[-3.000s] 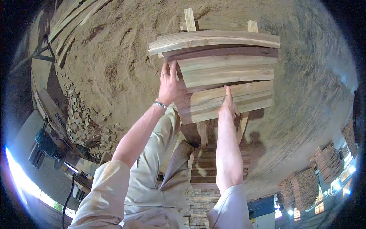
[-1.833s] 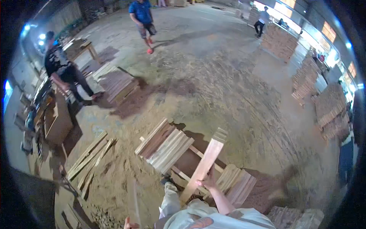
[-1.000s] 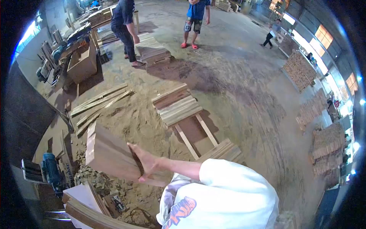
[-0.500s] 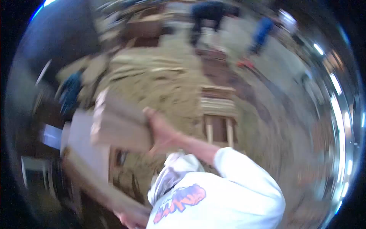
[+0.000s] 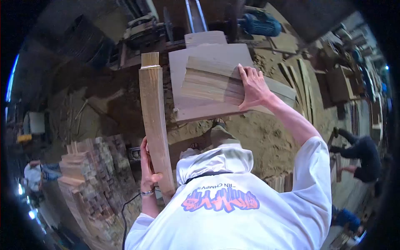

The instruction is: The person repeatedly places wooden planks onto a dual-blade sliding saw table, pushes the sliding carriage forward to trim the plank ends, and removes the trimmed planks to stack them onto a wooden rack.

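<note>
My left hand (image 5: 151, 168) is wrapped around the lower part of a long wooden beam (image 5: 154, 112), held lengthwise away from me. Its far end steps down to a narrower, pale block. My right hand (image 5: 253, 87) spans a bundle of flat wooden boards (image 5: 212, 81), fingers over the far side and thumb at the near edge. These boards lie slanted across a pale, flat table (image 5: 196, 113) in front of me. The beam is left of that table. My right palm hides part of the boards.
Behind the table are metal rails (image 5: 196, 16) and a blue motor (image 5: 261, 23). A tall stack of cut wood (image 5: 93, 175) stands at lower left. Long strips (image 5: 300, 85) lie on the sawdust at right. People (image 5: 362, 156) are at right and far left (image 5: 33, 173).
My view has swung round and the blur is gone. The boards in my right hand, held in the air before, now lie on the pale table. My left hand still holds the beam.
</note>
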The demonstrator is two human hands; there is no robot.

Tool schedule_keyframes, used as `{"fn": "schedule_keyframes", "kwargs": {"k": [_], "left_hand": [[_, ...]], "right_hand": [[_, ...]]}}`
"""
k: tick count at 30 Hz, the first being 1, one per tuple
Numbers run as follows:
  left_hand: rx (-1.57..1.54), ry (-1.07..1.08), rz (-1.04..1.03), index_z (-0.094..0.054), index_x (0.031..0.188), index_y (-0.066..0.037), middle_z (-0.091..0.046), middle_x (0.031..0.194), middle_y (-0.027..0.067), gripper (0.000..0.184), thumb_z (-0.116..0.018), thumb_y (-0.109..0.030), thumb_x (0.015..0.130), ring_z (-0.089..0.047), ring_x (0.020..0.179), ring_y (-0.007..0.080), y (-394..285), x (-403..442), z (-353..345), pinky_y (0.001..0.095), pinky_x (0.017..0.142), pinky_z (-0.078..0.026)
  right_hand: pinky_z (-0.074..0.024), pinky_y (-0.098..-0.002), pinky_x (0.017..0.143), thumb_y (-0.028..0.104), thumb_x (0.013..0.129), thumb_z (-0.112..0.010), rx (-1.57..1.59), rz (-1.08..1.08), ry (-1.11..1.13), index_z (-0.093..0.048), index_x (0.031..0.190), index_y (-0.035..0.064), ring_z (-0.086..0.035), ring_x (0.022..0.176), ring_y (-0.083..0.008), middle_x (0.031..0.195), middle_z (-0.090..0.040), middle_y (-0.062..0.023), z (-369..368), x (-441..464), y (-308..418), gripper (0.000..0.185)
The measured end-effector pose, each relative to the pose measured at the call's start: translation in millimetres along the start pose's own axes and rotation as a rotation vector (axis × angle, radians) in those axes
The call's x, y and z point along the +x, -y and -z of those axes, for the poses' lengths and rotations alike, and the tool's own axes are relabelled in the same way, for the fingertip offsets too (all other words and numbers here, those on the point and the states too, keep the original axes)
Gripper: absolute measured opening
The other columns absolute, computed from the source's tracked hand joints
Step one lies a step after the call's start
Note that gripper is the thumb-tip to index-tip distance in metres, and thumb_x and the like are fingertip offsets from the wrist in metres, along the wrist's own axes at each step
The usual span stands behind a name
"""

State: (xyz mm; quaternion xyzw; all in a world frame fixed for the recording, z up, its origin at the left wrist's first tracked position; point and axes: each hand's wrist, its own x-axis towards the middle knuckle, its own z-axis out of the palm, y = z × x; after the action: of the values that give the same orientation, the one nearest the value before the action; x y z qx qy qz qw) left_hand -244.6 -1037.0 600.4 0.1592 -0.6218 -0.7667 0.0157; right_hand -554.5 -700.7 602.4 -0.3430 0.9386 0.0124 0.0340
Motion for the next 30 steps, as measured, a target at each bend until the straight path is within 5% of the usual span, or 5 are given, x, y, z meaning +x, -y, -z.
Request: {"fn": "schedule_keyframes", "kwargs": {"k": [6, 18, 21, 25, 30], "left_hand": [[0.044, -0.178, 0.051, -0.012, 0.152, -0.004, -0.032, 0.146, 0.0144, 0.140, -0.086, -0.057, 0.045, -0.034, 0.136, 0.0274, -26.5, 34.0, -51.4, 0.0386, 0.112, -0.028], [0.600, 0.206, -0.320, -0.028, 0.147, -0.008, -0.039, 0.139, 0.0159, 0.126, -0.085, -0.045, 0.041, -0.035, 0.135, 0.0326, -18.1, 249.0, -65.1, 0.0433, 0.114, -0.027], [0.926, 0.283, -0.367, -0.030, 0.146, -0.014, -0.040, 0.136, 0.0200, 0.118, -0.080, -0.039, 0.041, -0.035, 0.134, 0.0376, -32.5, 311.1, -106.7, 0.0470, 0.111, -0.030], [1.348, 0.446, -0.370, -0.026, 0.148, -0.017, -0.038, 0.139, 0.0258, 0.123, -0.083, -0.041, 0.041, -0.034, 0.133, 0.0429, -8.2, 396.6, -161.5, 0.0613, 0.108, -0.031], [1.640, 0.747, -0.449, -0.017, 0.152, -0.018, -0.035, 0.140, 0.0327, 0.130, -0.085, -0.046, 0.044, -0.032, 0.135, 0.0440, 13.7, 451.4, -195.3, 0.0617, 0.111, -0.024]], "right_hand": [[-0.0380, -0.0507, 0.099, 0.051, 0.033, -0.093, -0.008, 0.261, 0.236, -0.017, 0.148, -0.0072, -0.045, 0.119, -0.0367, 0.126, -0.045, -0.0242, -33.8, 108.6, -11.3, 0.149], [-0.0322, -0.0616, 0.104, 0.080, 0.037, -0.077, 0.107, 0.217, 0.302, -0.025, 0.147, -0.0016, -0.043, 0.124, -0.0373, 0.128, -0.047, -0.0241, -110.7, 110.4, 14.2, 0.147], [-0.0270, -0.0655, 0.107, 0.080, 0.038, -0.077, 0.210, 0.170, 0.000, -0.031, 0.144, -0.0025, -0.040, 0.127, -0.0394, 0.133, -0.045, -0.0263, -141.2, 95.3, 21.4, 0.142], [-0.0268, -0.0565, 0.112, 0.064, 0.060, -0.079, 0.446, 0.019, -0.201, -0.052, 0.132, 0.0052, -0.039, 0.131, -0.0438, 0.134, -0.046, -0.0272, -113.5, 51.5, 46.2, 0.097], [-0.0489, -0.0410, 0.089, 0.028, 0.074, -0.082, 0.803, -0.235, -0.296, -0.068, 0.105, 0.0063, -0.062, 0.097, -0.0284, 0.100, -0.067, -0.0118, -104.3, -43.4, 13.0, 0.041]]}}
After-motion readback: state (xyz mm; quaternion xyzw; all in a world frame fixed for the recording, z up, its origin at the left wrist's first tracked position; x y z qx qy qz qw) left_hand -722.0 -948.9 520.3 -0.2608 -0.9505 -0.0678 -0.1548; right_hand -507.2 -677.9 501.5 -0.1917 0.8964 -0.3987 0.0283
